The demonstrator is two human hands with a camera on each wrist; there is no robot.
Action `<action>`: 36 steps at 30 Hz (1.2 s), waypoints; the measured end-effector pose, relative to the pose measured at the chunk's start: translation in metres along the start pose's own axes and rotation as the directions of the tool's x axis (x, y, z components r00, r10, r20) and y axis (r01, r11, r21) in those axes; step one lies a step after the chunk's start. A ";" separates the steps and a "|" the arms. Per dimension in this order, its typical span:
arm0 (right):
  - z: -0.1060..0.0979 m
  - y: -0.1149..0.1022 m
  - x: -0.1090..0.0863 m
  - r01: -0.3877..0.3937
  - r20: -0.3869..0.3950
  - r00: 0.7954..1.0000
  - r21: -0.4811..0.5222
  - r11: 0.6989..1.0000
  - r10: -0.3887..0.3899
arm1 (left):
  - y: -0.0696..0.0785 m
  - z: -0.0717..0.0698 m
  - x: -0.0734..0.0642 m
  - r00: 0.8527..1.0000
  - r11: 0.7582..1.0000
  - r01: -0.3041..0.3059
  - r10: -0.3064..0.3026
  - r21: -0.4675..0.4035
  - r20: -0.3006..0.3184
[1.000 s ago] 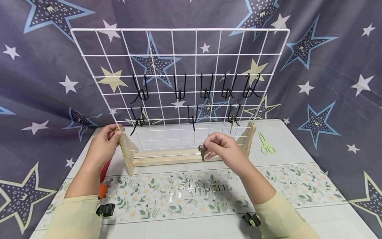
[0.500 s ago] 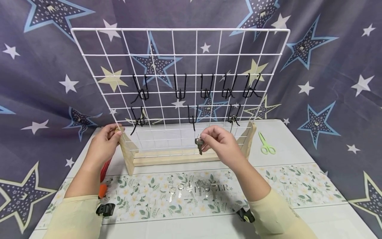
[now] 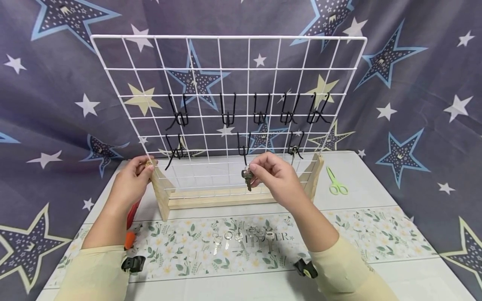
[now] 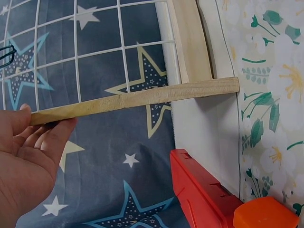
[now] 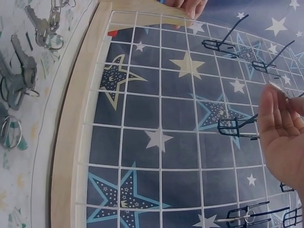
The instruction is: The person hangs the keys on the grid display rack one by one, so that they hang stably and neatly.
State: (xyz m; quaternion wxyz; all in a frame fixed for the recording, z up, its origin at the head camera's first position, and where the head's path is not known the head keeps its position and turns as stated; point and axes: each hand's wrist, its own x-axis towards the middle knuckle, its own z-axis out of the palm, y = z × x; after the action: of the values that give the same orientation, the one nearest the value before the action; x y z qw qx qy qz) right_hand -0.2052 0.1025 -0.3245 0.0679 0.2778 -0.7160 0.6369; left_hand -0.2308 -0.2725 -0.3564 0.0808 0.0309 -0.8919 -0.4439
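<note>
My left hand [image 3: 129, 184] grips the upper end of the light wooden side piece [image 4: 137, 99] of a stand that holds up a white wire grid [image 3: 248, 69]. Pinched in my right hand [image 3: 276, 182] is a small key ring with a dark key [image 3: 247, 179] hanging down. It is just below and in front of the lower middle black hook [image 3: 244, 146]; whether the ring touches the hook I cannot tell. On the lower right hook [image 3: 295, 144] hangs another key [image 3: 293, 155]. In the right wrist view, the fingers hide most of the held key.
Several keys on rings [image 3: 227, 240] lie on the flowered strip in front of the stand. More black hooks [image 3: 260, 110] sit higher on the grid. Green scissors [image 3: 337, 186] lie at the right. A red box [image 4: 204, 190] and an orange object [image 4: 266, 213] are at the left.
My right hand has moved up and slightly left, bringing the held key closer to the lower middle hook. My left hand has stayed on the wooden side piece.
</note>
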 end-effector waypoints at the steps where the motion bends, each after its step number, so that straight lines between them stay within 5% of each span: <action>1: 0.000 -0.001 0.000 0.002 0.000 1.000 0.002 1.000 -0.002 | 0.000 0.000 0.000 1.000 1.000 0.000 0.000 0.001 0.000; 36: 0.004 0.028 0.027 -0.088 -0.025 0.996 0.078 0.993 0.090 | -0.001 0.000 0.001 1.000 1.000 0.006 -0.006 -0.005 0.001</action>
State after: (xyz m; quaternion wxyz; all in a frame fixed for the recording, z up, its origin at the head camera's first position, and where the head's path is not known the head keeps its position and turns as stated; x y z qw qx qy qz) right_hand -0.2399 0.0916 -0.3373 0.0390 0.2388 -0.7016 0.6703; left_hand -0.2318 -0.2734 -0.3571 0.0790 0.0328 -0.8906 -0.4466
